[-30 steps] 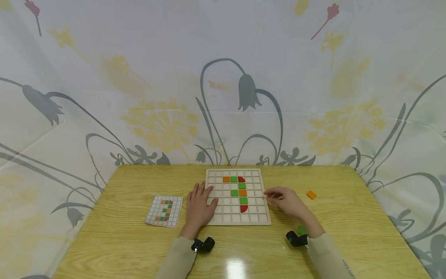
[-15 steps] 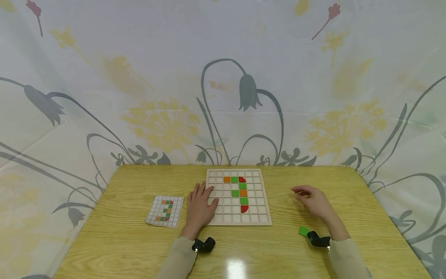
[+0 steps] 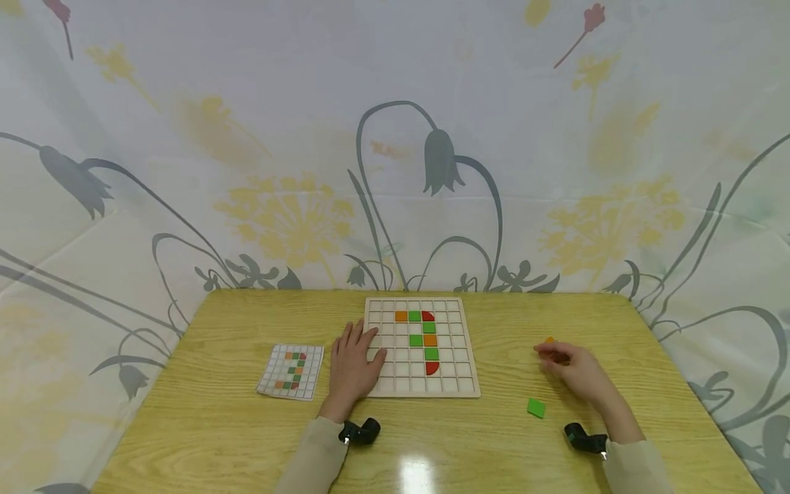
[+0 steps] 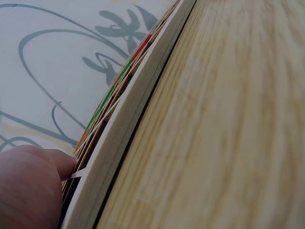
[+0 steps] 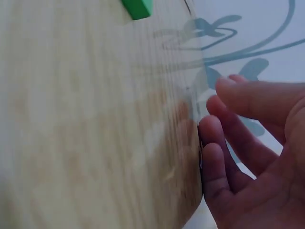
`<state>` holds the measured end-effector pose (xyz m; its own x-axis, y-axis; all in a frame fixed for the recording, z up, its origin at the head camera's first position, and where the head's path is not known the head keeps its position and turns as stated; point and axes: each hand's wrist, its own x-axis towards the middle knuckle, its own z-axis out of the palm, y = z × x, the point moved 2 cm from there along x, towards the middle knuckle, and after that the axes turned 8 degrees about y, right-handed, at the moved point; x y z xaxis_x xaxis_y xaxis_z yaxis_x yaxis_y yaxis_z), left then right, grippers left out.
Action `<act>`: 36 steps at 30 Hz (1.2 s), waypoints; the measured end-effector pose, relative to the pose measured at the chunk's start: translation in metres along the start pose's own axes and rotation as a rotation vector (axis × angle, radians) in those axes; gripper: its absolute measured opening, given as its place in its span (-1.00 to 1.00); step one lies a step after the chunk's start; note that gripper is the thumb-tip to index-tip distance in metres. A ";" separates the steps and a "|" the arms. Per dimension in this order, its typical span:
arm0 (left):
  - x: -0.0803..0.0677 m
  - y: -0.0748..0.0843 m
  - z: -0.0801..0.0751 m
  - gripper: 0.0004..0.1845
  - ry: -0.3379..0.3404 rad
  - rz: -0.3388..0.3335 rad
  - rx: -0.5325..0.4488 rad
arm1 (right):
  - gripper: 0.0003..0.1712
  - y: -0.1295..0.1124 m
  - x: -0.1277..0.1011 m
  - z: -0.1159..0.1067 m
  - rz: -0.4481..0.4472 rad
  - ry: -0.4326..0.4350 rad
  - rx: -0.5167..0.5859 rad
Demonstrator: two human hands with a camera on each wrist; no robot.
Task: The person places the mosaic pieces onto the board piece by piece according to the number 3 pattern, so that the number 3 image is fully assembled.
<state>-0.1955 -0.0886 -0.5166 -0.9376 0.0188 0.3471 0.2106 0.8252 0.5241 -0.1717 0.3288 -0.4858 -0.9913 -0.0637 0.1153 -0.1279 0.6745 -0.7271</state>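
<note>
A pale gridded board (image 3: 453, 387) lies on the table, bearing orange, green and red tiles that form a hooked figure. My left hand (image 3: 354, 367) rests on its left edge, fingers spread; the left wrist view catches part of the hand (image 4: 31, 186) against the board's side. Off to the right, my right hand (image 3: 579, 374) hovers just in front of a loose orange tile (image 3: 550, 339), which it partly hides. In the right wrist view its fingers (image 5: 213, 157) are loosely bent, with nothing visible between them. A loose green tile (image 3: 536, 408) lies nearer the front.
Left of the board is a pattern card (image 3: 269, 385) printed with a similar coloured figure on a grid. The wooden table (image 3: 204, 425) ends at a flower-printed cloth (image 3: 296, 137) behind.
My right hand has moved right, from the board's right edge to the loose orange tile. The green tile has come into full view. My left hand stays on the board.
</note>
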 end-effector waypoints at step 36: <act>0.000 -0.001 0.002 -0.51 -0.014 -0.005 -0.005 | -0.59 0.003 -0.027 0.008 -0.185 -0.322 0.108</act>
<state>-0.1958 -0.0884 -0.5184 -0.9425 0.0229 0.3335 0.2073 0.8226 0.5295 -0.1456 0.3263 -0.4965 -0.9082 -0.4161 0.0455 -0.2912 0.5499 -0.7828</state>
